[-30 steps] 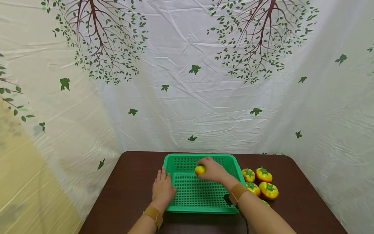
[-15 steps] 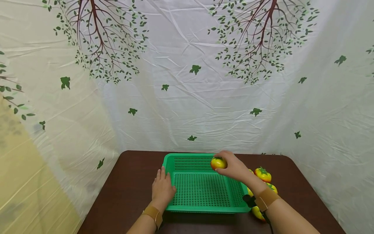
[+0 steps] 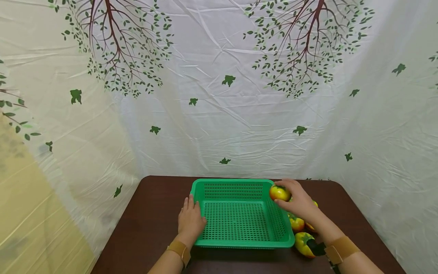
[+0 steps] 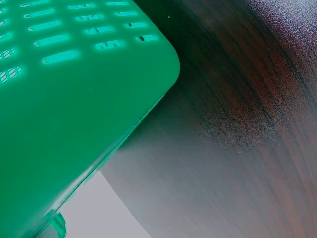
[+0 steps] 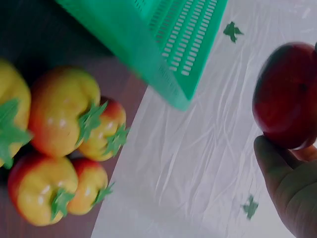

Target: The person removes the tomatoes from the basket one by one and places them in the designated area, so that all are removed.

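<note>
My right hand holds a yellow-and-red persimmon in the air by the far right corner of the green basket. In the right wrist view, thumb and fingers grip this persimmon, whose dark red underside shows. My left hand rests on the basket's left rim with its fingers straight. Only the basket and tabletop appear in the left wrist view; the hand is out of sight there. Nothing lies in the basket. Beside its right wall sit several persimmons with green leafy tops, partly hidden by my right arm in the head view.
The dark brown table carries the basket and fruit, with rounded far corners. A white sheet printed with trees and leaves hangs behind and around it. One persimmon lies at the basket's near right corner, beside the right wrist camera.
My right hand has moved right, carrying the persimmon from above the basket's inside to its far right corner. The left hand has stayed on the left rim.
</note>
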The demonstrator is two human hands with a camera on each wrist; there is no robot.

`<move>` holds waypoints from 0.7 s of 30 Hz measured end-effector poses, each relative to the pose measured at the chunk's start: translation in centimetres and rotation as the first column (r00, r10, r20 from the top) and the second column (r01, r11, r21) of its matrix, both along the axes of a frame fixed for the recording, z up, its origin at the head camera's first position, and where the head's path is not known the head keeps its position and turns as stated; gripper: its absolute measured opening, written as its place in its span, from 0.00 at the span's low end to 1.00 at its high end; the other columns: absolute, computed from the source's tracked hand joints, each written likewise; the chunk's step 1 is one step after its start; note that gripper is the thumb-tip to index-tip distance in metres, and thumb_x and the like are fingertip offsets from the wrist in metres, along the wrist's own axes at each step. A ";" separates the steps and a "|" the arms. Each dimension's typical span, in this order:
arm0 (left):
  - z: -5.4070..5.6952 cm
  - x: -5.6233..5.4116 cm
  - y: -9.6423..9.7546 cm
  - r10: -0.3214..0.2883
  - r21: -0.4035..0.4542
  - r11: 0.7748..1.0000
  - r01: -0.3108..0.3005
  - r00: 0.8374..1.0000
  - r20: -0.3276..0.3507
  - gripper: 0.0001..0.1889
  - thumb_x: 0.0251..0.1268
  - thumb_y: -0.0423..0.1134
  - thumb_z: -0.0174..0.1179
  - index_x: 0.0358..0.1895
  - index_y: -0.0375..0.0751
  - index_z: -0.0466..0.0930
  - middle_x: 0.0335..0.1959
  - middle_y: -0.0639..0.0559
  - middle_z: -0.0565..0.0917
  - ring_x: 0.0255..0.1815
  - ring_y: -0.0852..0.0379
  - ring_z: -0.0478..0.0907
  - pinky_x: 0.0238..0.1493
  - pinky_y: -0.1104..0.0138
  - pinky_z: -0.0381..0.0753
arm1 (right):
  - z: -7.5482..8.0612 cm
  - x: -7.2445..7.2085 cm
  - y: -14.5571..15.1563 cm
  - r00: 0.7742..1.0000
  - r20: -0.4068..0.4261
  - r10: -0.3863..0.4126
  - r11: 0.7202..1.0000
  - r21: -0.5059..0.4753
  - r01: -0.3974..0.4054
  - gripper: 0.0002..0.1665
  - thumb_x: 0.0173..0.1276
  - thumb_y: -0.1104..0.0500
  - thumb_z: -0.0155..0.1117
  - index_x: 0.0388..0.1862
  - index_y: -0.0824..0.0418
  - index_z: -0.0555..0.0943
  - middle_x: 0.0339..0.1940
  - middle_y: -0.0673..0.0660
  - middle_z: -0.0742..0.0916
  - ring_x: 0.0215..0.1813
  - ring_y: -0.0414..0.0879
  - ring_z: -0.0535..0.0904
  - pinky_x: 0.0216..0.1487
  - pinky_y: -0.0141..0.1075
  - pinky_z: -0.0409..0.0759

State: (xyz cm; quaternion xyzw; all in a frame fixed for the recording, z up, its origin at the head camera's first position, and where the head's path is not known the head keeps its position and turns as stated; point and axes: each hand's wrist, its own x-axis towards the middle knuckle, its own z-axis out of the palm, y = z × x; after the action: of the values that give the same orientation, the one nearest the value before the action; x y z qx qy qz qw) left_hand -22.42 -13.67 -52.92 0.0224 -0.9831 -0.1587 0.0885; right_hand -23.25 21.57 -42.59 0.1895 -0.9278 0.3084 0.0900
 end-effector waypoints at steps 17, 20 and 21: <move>0.1 -0.1 0.0 -0.002 0.007 1.000 0.002 1.000 0.004 0.32 0.61 0.45 0.69 0.67 0.36 0.74 0.80 0.39 0.60 0.81 0.40 0.57 0.73 0.46 0.68 | -2.6 2.4 9.5 0.978 -0.011 -0.210 0.977 -0.026 0.210 0.33 0.65 0.57 0.70 0.64 0.71 0.72 0.64 0.74 0.74 0.63 0.69 0.65 0.57 0.65 0.69; 0.1 0.0 0.0 -0.003 0.009 1.000 0.003 1.000 0.009 0.32 0.62 0.45 0.68 0.67 0.36 0.74 0.80 0.40 0.60 0.81 0.40 0.57 0.73 0.46 0.68 | -3.4 2.8 10.5 0.969 0.018 -0.245 0.969 -0.009 0.246 0.35 0.66 0.55 0.69 0.65 0.72 0.71 0.63 0.74 0.74 0.64 0.70 0.63 0.57 0.65 0.67; 0.1 0.0 0.0 -0.004 0.010 1.000 0.004 1.000 0.009 0.32 0.62 0.45 0.68 0.67 0.36 0.74 0.80 0.40 0.60 0.81 0.40 0.57 0.73 0.46 0.68 | -3.6 3.0 10.8 0.966 0.028 -0.259 0.966 -0.003 0.259 0.35 0.66 0.55 0.69 0.65 0.72 0.70 0.63 0.75 0.74 0.64 0.71 0.63 0.57 0.65 0.67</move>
State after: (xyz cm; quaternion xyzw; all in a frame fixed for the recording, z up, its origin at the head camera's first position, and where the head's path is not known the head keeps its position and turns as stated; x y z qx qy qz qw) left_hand -22.47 -13.66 -52.85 0.0216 -0.9827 -0.1636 0.0836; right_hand -20.28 32.39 -46.23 0.0624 -0.9447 0.2998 0.1176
